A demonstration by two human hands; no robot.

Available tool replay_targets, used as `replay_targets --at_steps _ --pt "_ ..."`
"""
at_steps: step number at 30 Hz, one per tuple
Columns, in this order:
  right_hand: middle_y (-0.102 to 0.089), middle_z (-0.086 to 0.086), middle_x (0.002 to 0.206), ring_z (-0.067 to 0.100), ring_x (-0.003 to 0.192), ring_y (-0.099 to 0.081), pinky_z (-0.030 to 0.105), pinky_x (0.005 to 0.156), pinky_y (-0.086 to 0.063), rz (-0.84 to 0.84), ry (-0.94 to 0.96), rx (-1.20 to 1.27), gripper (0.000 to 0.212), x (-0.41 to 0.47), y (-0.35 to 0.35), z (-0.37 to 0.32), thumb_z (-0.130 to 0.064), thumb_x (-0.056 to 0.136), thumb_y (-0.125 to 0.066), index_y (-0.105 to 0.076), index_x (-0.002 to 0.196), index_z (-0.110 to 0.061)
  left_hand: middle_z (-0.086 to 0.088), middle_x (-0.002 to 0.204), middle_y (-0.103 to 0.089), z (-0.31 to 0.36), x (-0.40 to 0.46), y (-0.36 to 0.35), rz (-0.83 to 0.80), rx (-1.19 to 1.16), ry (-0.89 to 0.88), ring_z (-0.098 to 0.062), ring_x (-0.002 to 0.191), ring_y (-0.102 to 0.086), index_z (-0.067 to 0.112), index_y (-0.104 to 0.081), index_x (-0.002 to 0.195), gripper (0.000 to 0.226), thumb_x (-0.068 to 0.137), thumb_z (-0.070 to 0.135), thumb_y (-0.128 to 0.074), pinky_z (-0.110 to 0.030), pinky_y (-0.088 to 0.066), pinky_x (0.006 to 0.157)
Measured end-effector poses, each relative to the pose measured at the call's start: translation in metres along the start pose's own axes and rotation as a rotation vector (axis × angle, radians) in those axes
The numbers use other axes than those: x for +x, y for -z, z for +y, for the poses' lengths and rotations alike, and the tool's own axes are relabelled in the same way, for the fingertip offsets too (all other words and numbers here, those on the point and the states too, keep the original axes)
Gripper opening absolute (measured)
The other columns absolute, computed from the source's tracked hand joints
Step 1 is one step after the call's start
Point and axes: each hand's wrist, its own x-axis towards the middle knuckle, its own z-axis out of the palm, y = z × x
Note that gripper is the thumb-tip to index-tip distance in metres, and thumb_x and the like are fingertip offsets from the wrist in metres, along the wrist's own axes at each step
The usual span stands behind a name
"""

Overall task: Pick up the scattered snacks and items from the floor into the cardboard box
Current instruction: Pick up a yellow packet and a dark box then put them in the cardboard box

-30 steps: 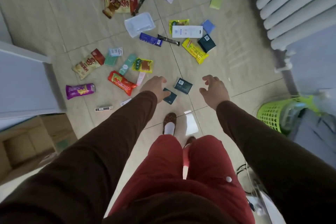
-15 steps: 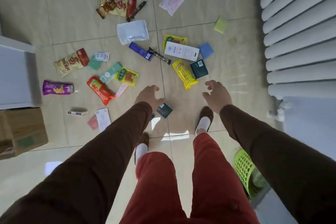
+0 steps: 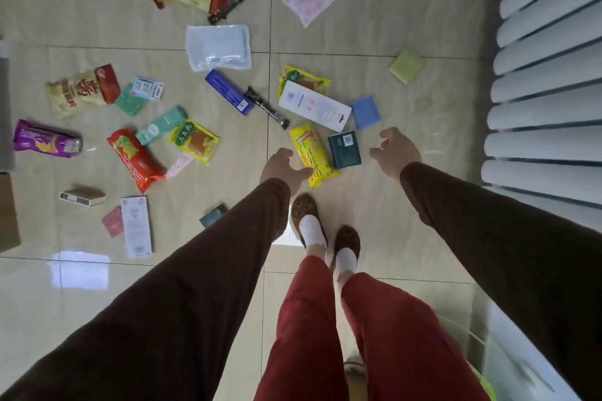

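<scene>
Several snack packets and small boxes lie scattered on the tiled floor. My left hand [image 3: 282, 169] hovers open beside the lower end of a yellow snack packet [image 3: 309, 153]. My right hand [image 3: 395, 153] hangs open just right of a dark teal packet [image 3: 344, 149]. Farther off lie a white flat box [image 3: 314, 106], a blue box [image 3: 229, 92], a clear plastic bag [image 3: 218, 47], a red packet [image 3: 135, 159] and a purple packet [image 3: 44, 143]. A corner of the cardboard box [image 3: 8, 215] shows at the left edge.
A white radiator [image 3: 547, 68] runs along the right side. My feet in patterned slippers [image 3: 322, 221] stand just behind the hands. A white long box [image 3: 136, 226] and a small matchbox-like box [image 3: 83, 198] lie at the lower left. A green basket edge [image 3: 485, 384] shows bottom right.
I have stepped forward, so the items appear nearer and larger. Both hands moved up toward the yellow and dark teal packets. The cardboard box slid almost out of view at left.
</scene>
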Motion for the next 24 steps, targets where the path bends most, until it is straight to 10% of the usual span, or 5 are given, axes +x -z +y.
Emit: replay_targets --at_steps 16,24 --pt "-0.047 0.017 0.142 0.039 0.131 -0.050 0.044 0.108 -0.043 -0.062 -0.180 -0.034 0.098 0.259 -0.174 0.082 -0.052 0.074 -0.084 -0.033 0.145 -0.006 -0.015 0.141 -0.051 -0.057 0.264 -0.159 0.116 -0.297 0.321 -0.031 0.125 -0.053 0.004 -0.036 0.143 0.091 0.078 0.051 -0.078 -0.031 -0.042 0.087" --pt "-0.069 0.009 0.105 0.034 0.101 -0.068 0.051 0.091 -0.056 -0.138 -0.220 0.259 0.086 0.264 -0.197 0.122 -0.070 0.042 -0.078 -0.059 0.106 -0.016 -0.006 0.106 -0.058 -0.048 0.269 -0.174 0.071 -0.232 0.311 -0.029 0.095 -0.059 0.011 -0.040 0.123 0.073 0.072 0.038 -0.084 -0.036 -0.049 0.079"
